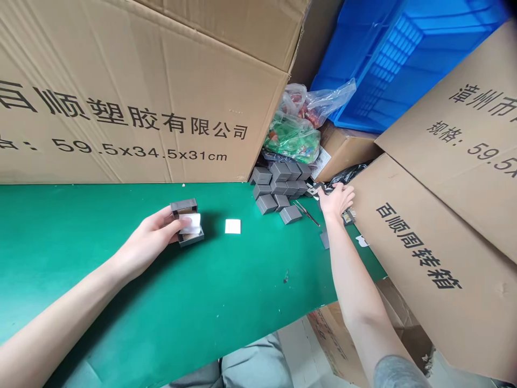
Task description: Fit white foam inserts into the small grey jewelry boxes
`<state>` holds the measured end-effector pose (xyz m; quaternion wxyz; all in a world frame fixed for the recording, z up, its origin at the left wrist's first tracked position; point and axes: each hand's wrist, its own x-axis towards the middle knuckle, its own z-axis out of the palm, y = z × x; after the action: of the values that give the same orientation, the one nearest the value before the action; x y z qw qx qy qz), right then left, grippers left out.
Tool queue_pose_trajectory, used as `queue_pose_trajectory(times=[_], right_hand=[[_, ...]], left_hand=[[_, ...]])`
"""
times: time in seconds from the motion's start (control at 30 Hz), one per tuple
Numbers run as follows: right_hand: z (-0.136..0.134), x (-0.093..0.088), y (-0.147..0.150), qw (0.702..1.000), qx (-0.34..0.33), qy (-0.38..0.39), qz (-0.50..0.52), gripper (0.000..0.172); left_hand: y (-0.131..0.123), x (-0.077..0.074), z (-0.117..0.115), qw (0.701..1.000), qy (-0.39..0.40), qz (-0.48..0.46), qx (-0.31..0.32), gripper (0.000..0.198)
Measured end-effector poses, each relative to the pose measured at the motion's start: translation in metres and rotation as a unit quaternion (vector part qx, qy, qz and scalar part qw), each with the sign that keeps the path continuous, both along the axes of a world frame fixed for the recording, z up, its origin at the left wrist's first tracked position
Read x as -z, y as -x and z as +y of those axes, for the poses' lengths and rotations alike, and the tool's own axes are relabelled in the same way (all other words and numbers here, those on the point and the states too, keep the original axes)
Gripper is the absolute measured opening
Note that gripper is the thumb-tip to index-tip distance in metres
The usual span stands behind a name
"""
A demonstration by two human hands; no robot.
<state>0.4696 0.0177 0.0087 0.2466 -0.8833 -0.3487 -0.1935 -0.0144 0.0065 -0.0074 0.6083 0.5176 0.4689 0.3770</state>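
Note:
My left hand (pixel 163 229) grips a small dark grey box (pixel 184 206) above the green table, its lid side open. A white slip (pixel 190 223) lies across the box, with my thumb pressed on it. On the table to its right lies a small white square card (pixel 233 226). My right hand (pixel 336 200) reaches to the far right, among a heap of small dark and metallic pieces (pixel 316 188); its fingertips are partly hidden there. Left of that hand, several closed dark grey boxes (pixel 281 186) stand stacked. Tweezers (pixel 307 212) rest in front of them.
A large cardboard carton (pixel 141 97) walls off the back left. Another carton (pixel 440 242) stands along the right. Bags of green parts (pixel 293 137) and red parts (pixel 307 110) sit behind the boxes, below a blue crate (pixel 375 64). The green table (pixel 194 307) ends near my lap.

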Motion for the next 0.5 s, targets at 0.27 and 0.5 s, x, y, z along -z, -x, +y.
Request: queue_pose_trajectory(times=[0.27, 0.5], right_hand=[[0.017, 0.002, -0.014, 0.999, -0.014, 0.048, 0.004, 0.020], [0.010, 0.001, -0.020, 0.999, -0.035, 0.033, -0.008, 0.030]], left_hand=[[0.003, 0.016, 0.007, 0.999, -0.027, 0.031, 0.013, 0.035], [0.000, 0.004, 0.001, 1.000, -0.003, 0.016, 0.024, 0.045]])
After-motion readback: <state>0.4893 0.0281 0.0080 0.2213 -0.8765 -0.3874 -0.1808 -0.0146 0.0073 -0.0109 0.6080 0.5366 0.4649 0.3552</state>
